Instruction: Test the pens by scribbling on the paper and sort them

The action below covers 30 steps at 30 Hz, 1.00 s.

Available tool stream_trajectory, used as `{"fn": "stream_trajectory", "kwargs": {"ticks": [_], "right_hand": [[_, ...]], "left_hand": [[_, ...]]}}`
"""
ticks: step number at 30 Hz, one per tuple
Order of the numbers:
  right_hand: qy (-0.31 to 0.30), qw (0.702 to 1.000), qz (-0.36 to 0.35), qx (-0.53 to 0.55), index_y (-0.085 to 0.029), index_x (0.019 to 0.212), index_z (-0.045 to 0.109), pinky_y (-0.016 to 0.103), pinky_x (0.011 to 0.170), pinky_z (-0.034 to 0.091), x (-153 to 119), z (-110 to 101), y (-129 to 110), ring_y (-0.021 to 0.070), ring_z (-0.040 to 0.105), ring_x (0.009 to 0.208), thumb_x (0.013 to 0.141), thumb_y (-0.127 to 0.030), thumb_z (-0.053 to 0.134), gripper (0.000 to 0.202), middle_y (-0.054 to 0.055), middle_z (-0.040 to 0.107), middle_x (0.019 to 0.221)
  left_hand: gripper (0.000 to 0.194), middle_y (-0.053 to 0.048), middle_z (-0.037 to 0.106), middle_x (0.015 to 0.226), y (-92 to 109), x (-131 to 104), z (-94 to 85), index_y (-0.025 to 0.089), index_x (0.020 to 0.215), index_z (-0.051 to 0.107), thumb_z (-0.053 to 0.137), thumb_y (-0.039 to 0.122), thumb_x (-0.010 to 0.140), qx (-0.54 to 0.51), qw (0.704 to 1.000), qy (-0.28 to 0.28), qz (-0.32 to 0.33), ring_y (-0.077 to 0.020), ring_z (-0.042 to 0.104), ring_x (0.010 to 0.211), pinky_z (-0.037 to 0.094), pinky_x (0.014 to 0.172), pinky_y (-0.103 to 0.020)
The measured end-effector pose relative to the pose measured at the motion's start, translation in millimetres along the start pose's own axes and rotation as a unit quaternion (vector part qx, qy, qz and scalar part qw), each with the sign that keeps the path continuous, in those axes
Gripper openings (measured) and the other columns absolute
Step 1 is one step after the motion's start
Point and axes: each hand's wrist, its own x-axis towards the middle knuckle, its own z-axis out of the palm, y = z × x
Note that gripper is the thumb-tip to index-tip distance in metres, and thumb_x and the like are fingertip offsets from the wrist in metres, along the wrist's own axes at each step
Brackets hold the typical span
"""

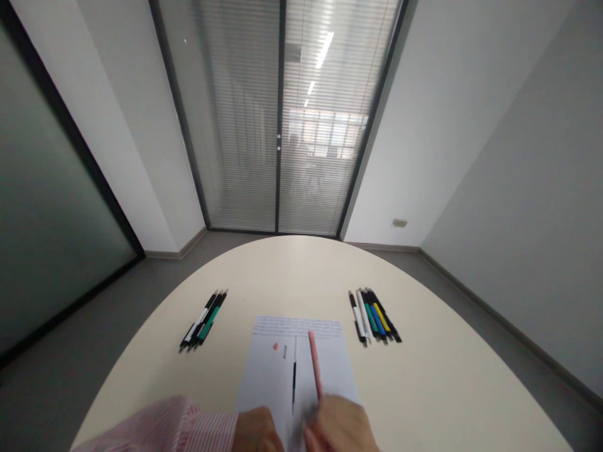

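A pink pen barrel [315,361] slants up from my right hand [342,425], whose fingers are closed around its lower end. My left hand [258,430] rests low over the paper's left side, left of my right hand; its fingers are mostly cut off by the frame's bottom edge. Beneath them lies a white sheet of paper [264,376] with lines of writing along the top. On the sheet are a thin ink refill [294,380], dark in its lower part, a small spring-like piece [285,351] and a small reddish piece [276,346].
Several pens [205,320] lie side by side on the left of the round cream table [292,276]. Another row of pens [374,317], with white, green, blue and yellow barrels, lies on the right. Glass doors with blinds [277,125] stand beyond the table.
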Motion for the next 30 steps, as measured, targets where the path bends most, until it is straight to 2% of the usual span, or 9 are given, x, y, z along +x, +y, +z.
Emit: {"fn": "stream_trajectory", "kwargs": {"ticks": [2, 3, 8, 14, 18, 21, 24, 27, 30], "right_hand": [[0.08, 0.993, 0.082, -0.037, -0.02, 0.081, 0.057, 0.029, 0.055, 0.046, 8, -7, 1, 0.0179, 0.055, 0.062, 0.089, -0.02, 0.044, 0.016, 0.004, 0.054, 0.066], [0.086, 0.988, 0.112, -0.058, -0.02, 0.087, 0.057, 0.031, 0.059, 0.047, 12, -11, 0, 0.0195, 0.056, 0.068, 0.088, -0.02, 0.045, 0.012, 0.006, 0.056, 0.073], [0.052, 0.969, 0.175, -0.165, -0.022, 0.096, 0.056, 0.036, 0.067, 0.046, 20, -16, -1, 0.0227, 0.055, 0.076, 0.087, -0.023, 0.051, 0.011, 0.006, 0.058, 0.084], [0.031, 0.962, 0.187, -0.196, -0.021, 0.083, 0.052, 0.035, 0.063, 0.042, 18, -9, 3, 0.0226, 0.053, 0.07, 0.088, -0.017, 0.045, 0.01, 0.004, 0.058, 0.075], [0.027, 0.967, 0.192, -0.168, -0.021, 0.084, 0.051, 0.035, 0.063, 0.042, 17, -9, 3, 0.0223, 0.054, 0.069, 0.09, -0.017, 0.04, 0.014, 0.004, 0.058, 0.076], [0.034, 0.971, 0.201, -0.125, -0.021, 0.085, 0.051, 0.034, 0.064, 0.043, 16, -12, 4, 0.0216, 0.056, 0.07, 0.092, -0.021, 0.038, 0.015, 0.004, 0.059, 0.077], [0.064, 0.969, 0.233, -0.048, -0.022, 0.086, 0.051, 0.031, 0.064, 0.044, 15, -14, 5, 0.0193, 0.057, 0.068, 0.094, -0.026, 0.038, 0.016, 0.003, 0.061, 0.077], [0.106, 0.955, 0.274, 0.042, -0.022, 0.098, 0.05, 0.027, 0.057, 0.045, 14, -15, 7, 0.0162, 0.057, 0.06, 0.094, -0.032, 0.038, 0.016, 0.0, 0.059, 0.071], [0.146, 0.94, 0.293, 0.092, -0.02, 0.121, 0.041, 0.025, 0.054, 0.047, 13, -16, 11, 0.015, 0.057, 0.056, 0.094, -0.035, 0.038, 0.031, -0.003, 0.057, 0.068]], "left_hand": [[0.058, 0.005, 0.034, 0.027, 0, -2, 3.5, 0.017, 0.032, 0.028, 0.051, 0.019, 0.085, -0.014, 1.0, -0.016, 0.022, -0.007, 0.029, 0.025, 0.027, 0.031, -0.02], [0.057, 0.006, 0.035, 0.028, 0, -4, 3.4, 0.017, 0.033, 0.029, 0.051, 0.017, 0.085, -0.02, 0.999, -0.025, 0.031, -0.0067, 0.03, 0.026, 0.027, 0.031, -0.02], [0.046, 0.006, 0.048, 0.038, 4, -8, -4.1, 0.016, 0.04, 0.041, 0.051, 0.014, 0.085, -0.028, 0.994, -0.102, 0.02, -0.0062, 0.039, 0.033, 0.029, 0.035, -0.019], [0.049, 0.004, 0.049, 0.039, 6, -3, -2.4, 0.018, 0.04, 0.04, 0.045, 0.018, 0.088, -0.053, 0.996, -0.075, 0.009, -0.0081, 0.04, 0.034, 0.03, 0.037, -0.02], [0.054, 0.002, 0.044, 0.038, 11, 6, -16.7, 0.019, 0.042, 0.039, 0.03, 0.023, 0.095, -0.038, 0.999, -0.031, -0.01, -0.0129, 0.044, 0.039, 0.035, 0.043, -0.027], [0.047, -0.001, 0.053, 0.049, 8, 21, -34.6, 0.019, 0.06, 0.055, 0.027, 0.027, 0.097, 0.001, 0.995, 0.098, -0.022, -0.0157, 0.048, 0.046, 0.036, 0.044, -0.03], [0.024, -0.005, 0.064, 0.073, -3, 32, -44.7, 0.012, 0.097, 0.06, 0.036, 0.014, 0.095, 0.05, 0.995, 0.081, -0.038, -0.0166, 0.058, 0.063, 0.046, 0.054, -0.029], [0.02, -0.007, 0.066, 0.082, -12, 33, -41.1, 0.01, 0.098, 0.06, 0.041, 0.011, 0.094, 0.099, 0.994, 0.05, -0.01, -0.0188, 0.061, 0.073, 0.05, 0.061, -0.03], [0.021, -0.01, 0.067, 0.087, -13, 31, -31.8, 0.008, 0.091, 0.062, 0.041, 0.008, 0.092, 0.092, 0.995, 0.046, 0.001, -0.021, 0.062, 0.081, 0.052, 0.065, -0.031]]}}
